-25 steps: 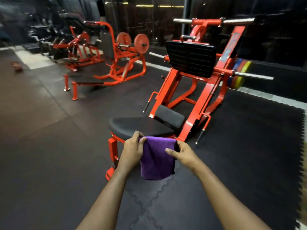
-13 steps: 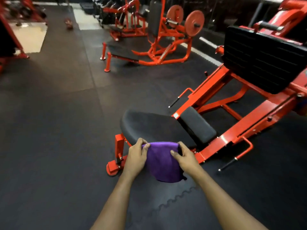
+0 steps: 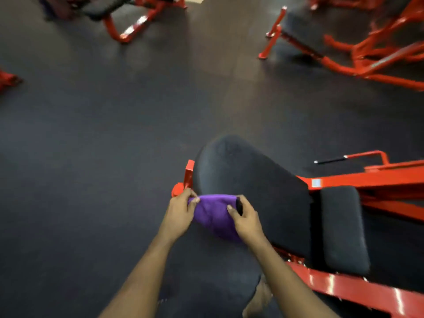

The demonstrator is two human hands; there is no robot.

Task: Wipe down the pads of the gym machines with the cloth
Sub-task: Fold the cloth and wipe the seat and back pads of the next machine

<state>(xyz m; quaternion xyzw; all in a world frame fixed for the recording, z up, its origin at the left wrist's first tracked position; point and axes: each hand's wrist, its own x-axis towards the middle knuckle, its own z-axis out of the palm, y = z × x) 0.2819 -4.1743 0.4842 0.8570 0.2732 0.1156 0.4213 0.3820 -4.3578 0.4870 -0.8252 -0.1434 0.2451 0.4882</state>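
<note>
At the near end of the long black pad, left grip and right grip both pinch the bunched purple cloth. Wiping looks barely begun; this pad and the smaller pad beside it remain.

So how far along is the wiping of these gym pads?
Done: nothing confirmable; no pad shows wipe marks. In hand: left hand and right hand grip the purple cloth at the near end of the large seat pad. Left: that pad, the small pad beside it, the far bench pad.
</note>
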